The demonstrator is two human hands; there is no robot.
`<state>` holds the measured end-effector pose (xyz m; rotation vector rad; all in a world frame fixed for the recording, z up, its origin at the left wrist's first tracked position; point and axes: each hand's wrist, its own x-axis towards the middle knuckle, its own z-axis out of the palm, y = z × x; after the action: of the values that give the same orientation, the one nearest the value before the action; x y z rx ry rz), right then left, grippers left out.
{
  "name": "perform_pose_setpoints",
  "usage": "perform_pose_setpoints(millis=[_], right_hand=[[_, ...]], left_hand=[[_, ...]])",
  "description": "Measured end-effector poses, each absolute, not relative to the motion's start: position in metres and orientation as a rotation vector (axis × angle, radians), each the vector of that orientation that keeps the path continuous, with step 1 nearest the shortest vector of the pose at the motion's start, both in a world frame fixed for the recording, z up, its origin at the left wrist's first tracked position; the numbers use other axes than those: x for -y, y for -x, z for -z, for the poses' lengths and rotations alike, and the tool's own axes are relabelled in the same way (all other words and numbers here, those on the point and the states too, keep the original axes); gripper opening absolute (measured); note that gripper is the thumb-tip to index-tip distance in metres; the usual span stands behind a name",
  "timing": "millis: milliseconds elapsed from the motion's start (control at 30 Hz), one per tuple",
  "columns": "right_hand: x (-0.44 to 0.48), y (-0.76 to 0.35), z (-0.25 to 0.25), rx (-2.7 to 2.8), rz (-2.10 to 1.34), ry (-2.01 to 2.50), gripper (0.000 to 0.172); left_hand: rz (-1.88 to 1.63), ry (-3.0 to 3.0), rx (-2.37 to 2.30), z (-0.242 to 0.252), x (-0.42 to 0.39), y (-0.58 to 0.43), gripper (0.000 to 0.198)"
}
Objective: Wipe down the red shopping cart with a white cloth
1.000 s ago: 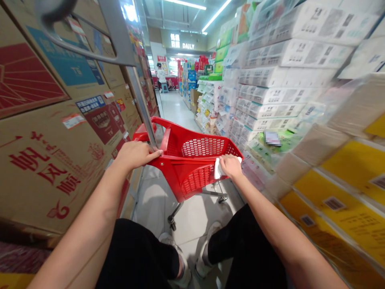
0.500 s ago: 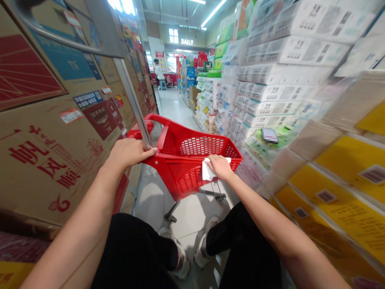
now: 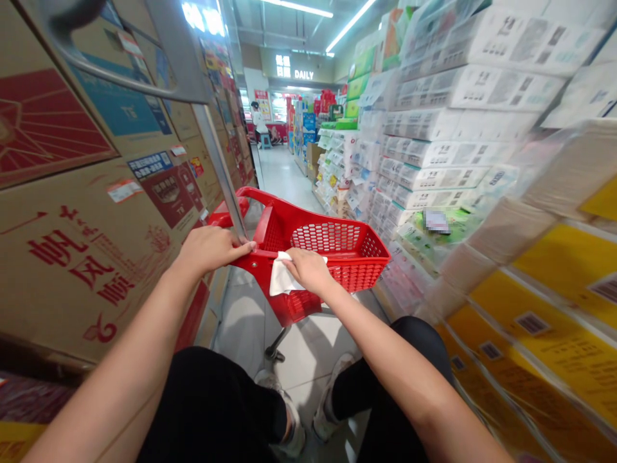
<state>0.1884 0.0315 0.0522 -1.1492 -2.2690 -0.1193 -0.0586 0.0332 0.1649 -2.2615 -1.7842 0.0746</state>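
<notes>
The right hand (image 3: pixel 306 270), fingers grasping a crumpled white cloth (image 3: pixel 278 281), is sliding left along the red plastic shopping cart (image 3: pixel 347 256) rim, nearing the left hand (image 3: pixel 209 247) clenching it.

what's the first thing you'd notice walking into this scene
The bright red shopping cart sits low in the centre, with the left hand gripping its near rim and the right hand pressing a white cloth against that rim. Cardboard boxes tower on the left, and wrapped white packs are stacked high on the right.
</notes>
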Motion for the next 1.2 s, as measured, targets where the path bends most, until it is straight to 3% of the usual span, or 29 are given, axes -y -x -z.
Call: perform_pose_setpoints(millis=[433,567,900,1200], right_hand=[[-0.042,-0.379,-0.012,2.066,0.238,1.808,0.055],[-0.043,-0.345,-0.015,1.89,0.306,1.907,0.057],[-0.027,-0.141,-0.06,1.937,0.235,1.477,0.043],[-0.042,-0.222,-0.032,2.029,0.306,1.582,0.045]], left_hand=[[-0.051,2.304,1.798,-0.164,-0.045,0.07,0.075],[-0.078,2.297,1.781,-0.163,-0.046,0.066,0.079],[-0.128,2.214,1.784,-0.162,-0.046,0.06,0.083],[-0.088,2.219,1.789,-0.164,-0.046,0.067,0.079]])
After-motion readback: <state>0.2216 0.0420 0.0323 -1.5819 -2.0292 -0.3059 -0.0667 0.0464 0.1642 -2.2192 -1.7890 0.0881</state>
